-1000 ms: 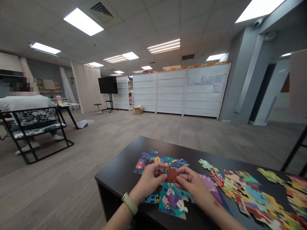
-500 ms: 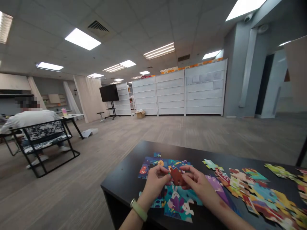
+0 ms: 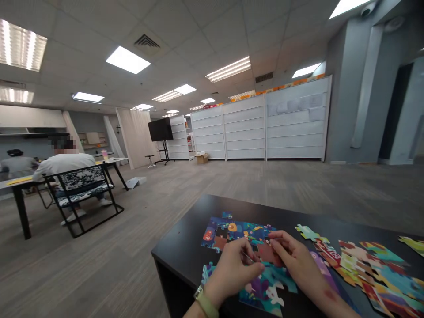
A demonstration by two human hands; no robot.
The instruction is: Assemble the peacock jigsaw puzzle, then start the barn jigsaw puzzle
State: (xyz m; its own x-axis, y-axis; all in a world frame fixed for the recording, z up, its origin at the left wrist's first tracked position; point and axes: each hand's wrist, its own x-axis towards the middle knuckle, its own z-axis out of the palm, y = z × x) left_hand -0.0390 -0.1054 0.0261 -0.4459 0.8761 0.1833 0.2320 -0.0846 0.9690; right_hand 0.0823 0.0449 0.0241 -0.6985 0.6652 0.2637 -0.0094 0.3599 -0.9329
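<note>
The right hand (image 3: 293, 256) is closed on the edge of a brown puzzle piece (image 3: 266, 252) above the partly joined puzzle (image 3: 253, 229) on the black table (image 3: 185, 240), while the left hand (image 3: 240, 267) is curled just beside it, its grip impossible to tell.

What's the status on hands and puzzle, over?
Right hand at reddish-brown piece, grip unclear. Left hand close by, hold also unclear. Puzzle partly joined, gaps showing. Left hand hides part of it.
</note>
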